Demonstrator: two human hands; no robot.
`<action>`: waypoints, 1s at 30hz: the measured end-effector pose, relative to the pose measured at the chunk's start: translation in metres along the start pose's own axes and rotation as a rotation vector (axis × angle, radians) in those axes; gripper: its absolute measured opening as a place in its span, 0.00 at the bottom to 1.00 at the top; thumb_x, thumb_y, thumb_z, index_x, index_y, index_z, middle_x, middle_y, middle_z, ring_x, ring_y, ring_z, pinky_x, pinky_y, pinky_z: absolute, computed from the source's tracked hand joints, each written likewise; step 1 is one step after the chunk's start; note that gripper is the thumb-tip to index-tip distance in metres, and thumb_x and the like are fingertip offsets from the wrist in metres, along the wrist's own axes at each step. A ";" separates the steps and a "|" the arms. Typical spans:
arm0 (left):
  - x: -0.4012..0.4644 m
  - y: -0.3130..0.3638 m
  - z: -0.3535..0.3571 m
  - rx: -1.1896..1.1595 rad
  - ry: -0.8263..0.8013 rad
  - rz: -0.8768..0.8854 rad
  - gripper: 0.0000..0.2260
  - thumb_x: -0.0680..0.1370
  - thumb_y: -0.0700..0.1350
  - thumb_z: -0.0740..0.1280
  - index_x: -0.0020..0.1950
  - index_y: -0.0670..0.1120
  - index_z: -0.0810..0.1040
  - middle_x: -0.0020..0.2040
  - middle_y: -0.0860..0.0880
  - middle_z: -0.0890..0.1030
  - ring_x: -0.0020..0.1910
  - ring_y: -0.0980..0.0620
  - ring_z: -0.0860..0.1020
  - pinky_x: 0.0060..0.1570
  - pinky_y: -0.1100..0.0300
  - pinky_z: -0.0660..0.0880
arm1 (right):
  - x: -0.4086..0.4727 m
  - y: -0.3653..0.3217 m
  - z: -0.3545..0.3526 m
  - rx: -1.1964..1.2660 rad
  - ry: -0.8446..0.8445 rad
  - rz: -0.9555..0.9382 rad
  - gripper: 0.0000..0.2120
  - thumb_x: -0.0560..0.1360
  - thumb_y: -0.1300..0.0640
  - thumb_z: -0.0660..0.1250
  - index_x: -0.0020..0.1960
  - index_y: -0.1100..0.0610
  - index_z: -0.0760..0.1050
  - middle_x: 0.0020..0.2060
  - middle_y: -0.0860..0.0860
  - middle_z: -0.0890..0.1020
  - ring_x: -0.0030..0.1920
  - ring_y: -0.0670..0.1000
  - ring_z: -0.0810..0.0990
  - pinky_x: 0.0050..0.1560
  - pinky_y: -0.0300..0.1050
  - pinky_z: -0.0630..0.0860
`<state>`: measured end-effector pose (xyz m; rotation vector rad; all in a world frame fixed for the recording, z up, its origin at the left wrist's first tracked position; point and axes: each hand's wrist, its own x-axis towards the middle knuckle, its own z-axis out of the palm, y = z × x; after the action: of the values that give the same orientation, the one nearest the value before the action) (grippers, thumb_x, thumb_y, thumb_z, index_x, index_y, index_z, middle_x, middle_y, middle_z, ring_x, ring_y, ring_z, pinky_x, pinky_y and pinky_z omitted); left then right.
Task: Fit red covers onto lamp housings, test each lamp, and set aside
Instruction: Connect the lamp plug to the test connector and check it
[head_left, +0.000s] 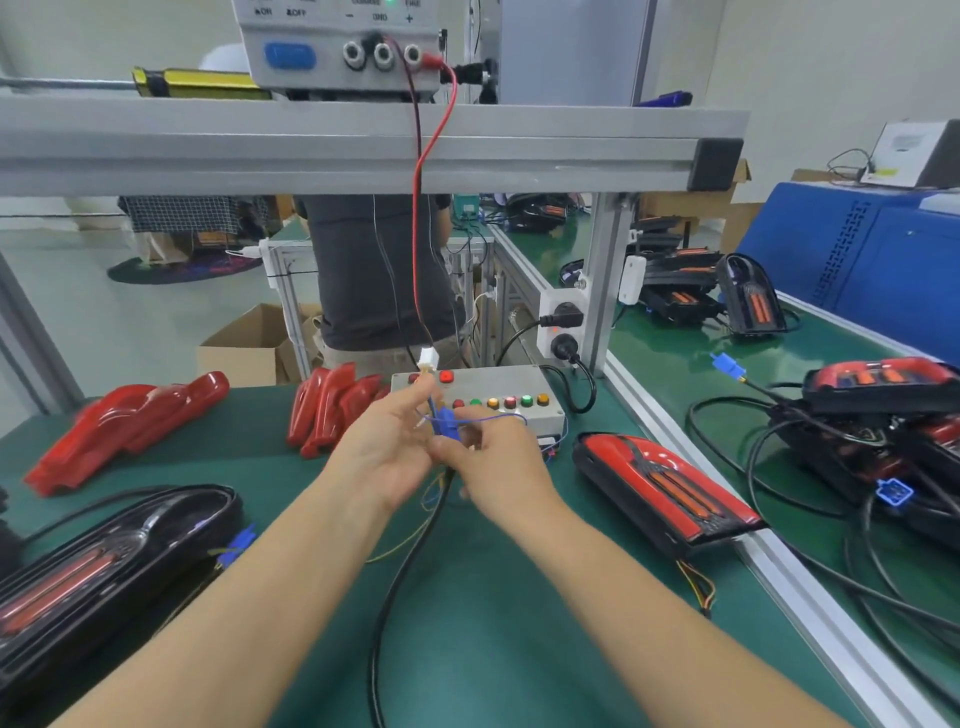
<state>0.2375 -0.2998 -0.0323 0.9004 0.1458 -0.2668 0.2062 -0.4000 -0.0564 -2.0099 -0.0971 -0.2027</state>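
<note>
Above the green bench my right hand (498, 467) pinches a blue connector (445, 422) on a lamp's black cable (410, 561). My left hand (387, 447) is raised beside it, fingertips at the white plug (428, 358) hanging from the red and black leads. A lamp with its red cover fitted (667, 488) lies to the right. A black lamp housing without a cover (104, 566) lies at the lower left. Loose red covers sit in two piles, one at the left (124, 426) and one in the middle (332, 405).
A grey test box with coloured buttons (493, 400) stands behind my hands. A power supply (343, 47) sits on the aluminium rail overhead. Finished lamps and cables (883, 431) crowd the right bench. A person in a dark shirt (379, 270) stands beyond the bench.
</note>
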 end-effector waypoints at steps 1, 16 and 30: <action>0.003 0.001 -0.002 0.029 0.022 0.004 0.06 0.80 0.41 0.62 0.46 0.40 0.75 0.44 0.45 0.77 0.35 0.48 0.81 0.34 0.51 0.81 | 0.000 0.000 -0.003 0.022 -0.042 0.014 0.06 0.75 0.56 0.70 0.50 0.57 0.83 0.31 0.52 0.75 0.33 0.50 0.70 0.38 0.48 0.76; 0.015 0.027 -0.061 0.853 -0.408 0.149 0.11 0.67 0.43 0.73 0.48 0.46 0.80 0.30 0.55 0.74 0.25 0.60 0.68 0.28 0.69 0.64 | 0.007 0.007 -0.100 0.600 0.250 -0.101 0.07 0.82 0.65 0.58 0.49 0.57 0.72 0.45 0.52 0.81 0.41 0.46 0.84 0.45 0.38 0.80; 0.013 -0.020 -0.058 1.134 -0.369 0.164 0.08 0.71 0.48 0.65 0.47 0.46 0.75 0.30 0.56 0.67 0.32 0.56 0.63 0.37 0.59 0.60 | -0.026 0.052 -0.090 -0.393 0.052 -0.316 0.17 0.80 0.55 0.63 0.69 0.48 0.73 0.40 0.38 0.72 0.44 0.43 0.69 0.48 0.37 0.63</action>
<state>0.2429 -0.2678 -0.0862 1.9504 -0.4748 -0.3592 0.1797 -0.5030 -0.0690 -2.3708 -0.3674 -0.5079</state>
